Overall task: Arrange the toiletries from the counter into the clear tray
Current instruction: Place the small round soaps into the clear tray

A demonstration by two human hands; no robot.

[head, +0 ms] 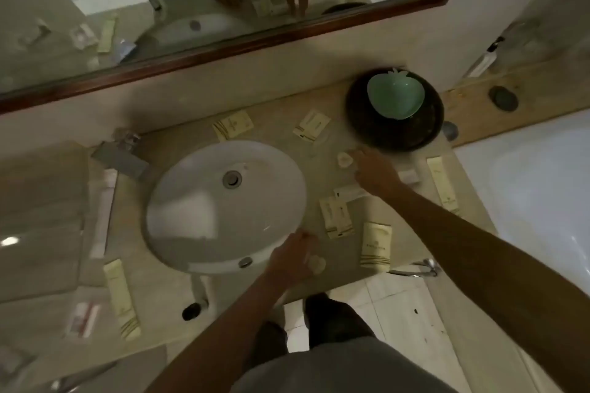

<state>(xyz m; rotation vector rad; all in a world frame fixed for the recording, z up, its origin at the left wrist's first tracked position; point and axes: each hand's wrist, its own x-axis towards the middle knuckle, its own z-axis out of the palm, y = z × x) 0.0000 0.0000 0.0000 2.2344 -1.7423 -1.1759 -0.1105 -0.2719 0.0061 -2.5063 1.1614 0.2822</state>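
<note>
Cream toiletry packets and tubes lie scattered on the beige counter (322, 175) to the right of the sink. My right hand (376, 173) rests on the counter below the black bowl, its fingertips next to a small round soap (344, 159), with nothing seen in it. My left hand (292, 254) is at the sink's front right edge, against a second round soap (316, 264); blur hides whether it grips the soap. Between my hands lie a white box (348, 193), a packet (336, 217) and a tube (376, 246). I cannot make out the clear tray.
A white oval sink (198, 201) fills the middle. A black bowl (357, 124) holding a green apple-shaped dish (394, 99) stands at the back right. More packets (233, 125) (311, 125) lie by the wall and a tube (121, 297) lies on the left. A bathtub (526, 201) borders the right.
</note>
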